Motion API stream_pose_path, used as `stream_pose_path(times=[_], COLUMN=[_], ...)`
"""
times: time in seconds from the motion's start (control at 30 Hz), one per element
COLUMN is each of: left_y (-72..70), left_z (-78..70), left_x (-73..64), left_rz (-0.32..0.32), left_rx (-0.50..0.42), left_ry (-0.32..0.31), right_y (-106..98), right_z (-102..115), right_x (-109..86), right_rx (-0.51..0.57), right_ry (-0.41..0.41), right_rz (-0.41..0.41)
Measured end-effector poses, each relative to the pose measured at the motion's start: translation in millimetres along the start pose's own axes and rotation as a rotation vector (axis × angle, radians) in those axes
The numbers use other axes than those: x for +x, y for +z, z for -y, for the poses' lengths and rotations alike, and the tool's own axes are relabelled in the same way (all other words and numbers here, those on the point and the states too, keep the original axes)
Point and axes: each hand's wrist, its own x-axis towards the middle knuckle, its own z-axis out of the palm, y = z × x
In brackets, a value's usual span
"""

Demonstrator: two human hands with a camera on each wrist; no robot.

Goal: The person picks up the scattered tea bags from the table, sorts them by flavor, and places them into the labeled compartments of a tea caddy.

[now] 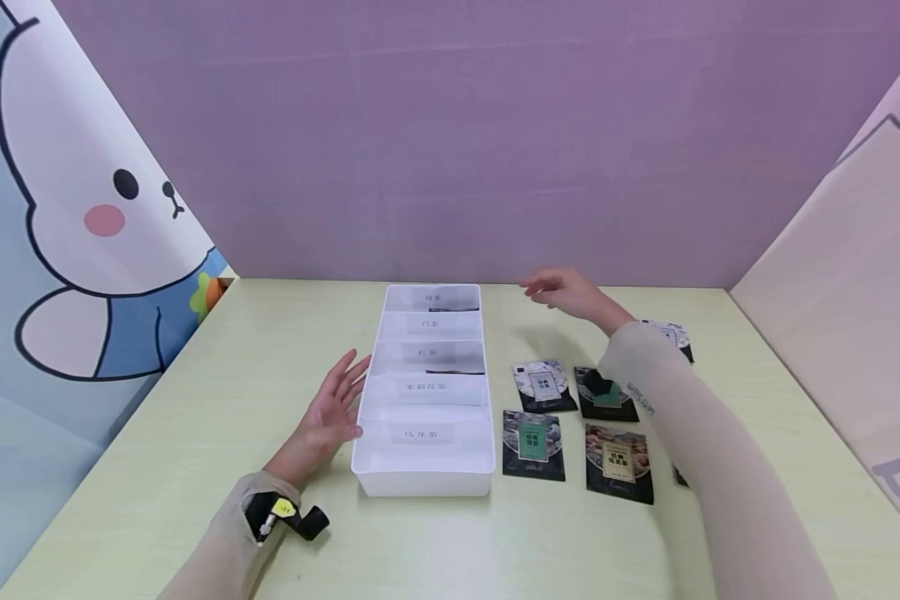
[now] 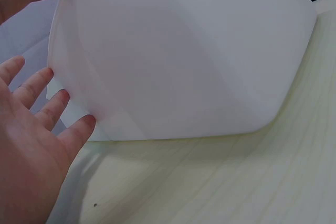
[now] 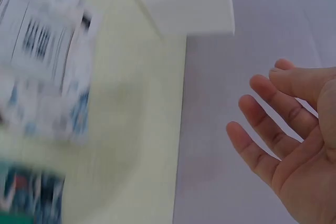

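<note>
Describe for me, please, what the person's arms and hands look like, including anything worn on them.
The long beige fabric left sleeve carries a black wrist-worn device with a yellow label. The long beige fabric right sleeve shows small dark lettering and a small black attachment near the cuff. The left hand and right hand are ungloved.

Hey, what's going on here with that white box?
A person's left hand touches the side of a white box with five labelled compartments. Something dark shows in two of them. The right hand is in the air near the box's far end, holding nothing. Flat packets lie on the table, right of the box.
</note>
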Motion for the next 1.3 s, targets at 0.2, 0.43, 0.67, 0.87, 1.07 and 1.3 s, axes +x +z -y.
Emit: stream_pose_path(times=[0.2,0.43,0.67,0.87,1.07,1.3], left_y=[-0.2,-0.6,-0.1,0.3,1.7,3.1], left_z=[0.6,1.4,1.0,-0.4,-2.2,-2.8], left_x=[0.0,-1.0,-1.1,-0.6,-0.7,-0.7], left_rz=[-0.01,-0.008,-0.004,-0.015,-0.024,-0.025], left_rx=[0.003,0.007,-0.006,0.014,0.031,0.035], left_ry=[-0.007,-0.007,-0.001,-0.027,-0.042,-0.047], right_y=[-22,-51,-75,-89,-96,-101], right_z=[-30,-63,-85,-107,-123,-135], right_x=[-17.9,-40.5,-66.7,-86.3,-103.5,-113.4], right_rx=[-0.032,-0.081,-0.138,-0.204,-0.232,-0.25], right_ry=[0.111,0.189,0.252,0.304,0.405,0.468], right_rz=[-0.004,-0.045,-0.059,-0.077,-0.092,-0.046])
